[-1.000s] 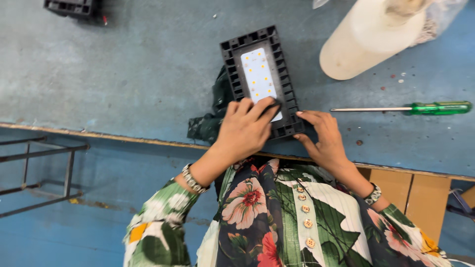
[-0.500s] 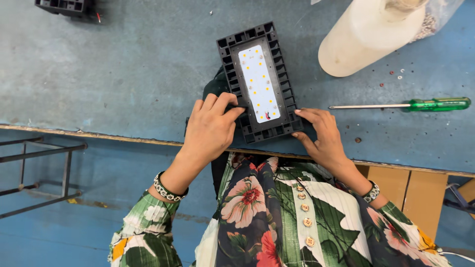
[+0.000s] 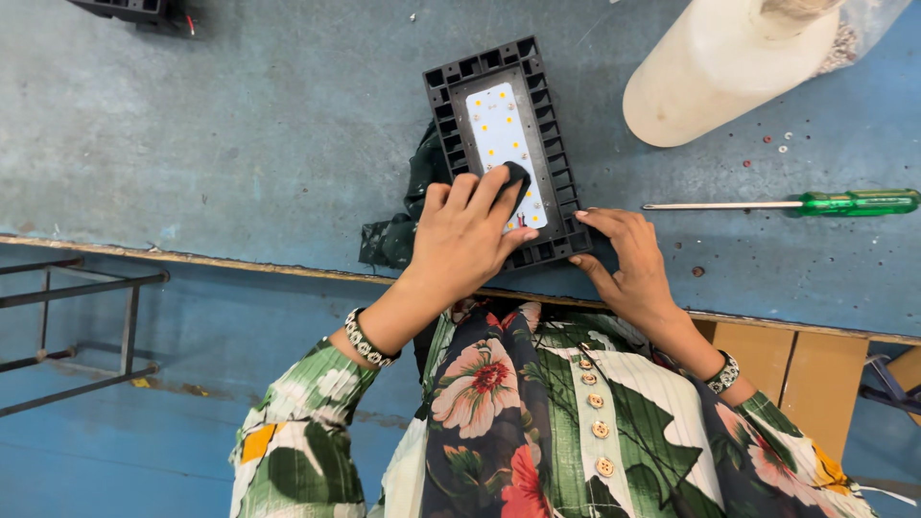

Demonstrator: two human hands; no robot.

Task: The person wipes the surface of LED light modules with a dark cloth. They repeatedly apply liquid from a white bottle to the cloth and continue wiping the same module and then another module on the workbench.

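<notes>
a: lying flat on the blue table (image 3: 240, 144), near its front edge: a black ribbed housing (image 3: 506, 153), with a white led board (image 3: 505, 144) dotted yellow set in its middle

b: and the left hand (image 3: 465, 240)?

a: resting on the housing's near end, fingers (image 3: 484, 192) bent over a small dark pad (image 3: 516, 177) and pressing it onto the white board; grip closed on that pad, thumb down by the housing's near rim

b: right hand (image 3: 628, 264)?

a: laid at the housing's near right corner, fingertips (image 3: 590, 219) touching the black frame; grip loose and spread, holding nothing, just steadying against the side

b: under the housing?

a: a dark green cloth (image 3: 408, 216), bunched, sticking out at the left and reaching toward the table edge

b: anything else on the table?

a: a green-handled screwdriver (image 3: 796, 202) to the right, well apart from the right hand, shaft pointing left toward the housing; a large cream plastic jug (image 3: 724, 67) on its side beyond it, at the top right; a few small washers or screws (image 3: 782, 142) scattered between jug and screwdriver; one more black part (image 3: 125, 8) at the far left corner, mostly cut off by the frame

b: below the table?

a: a dark metal frame (image 3: 86, 288) at left over a blue floor; beaded bracelets on both wrists, floral green sleeves
</notes>
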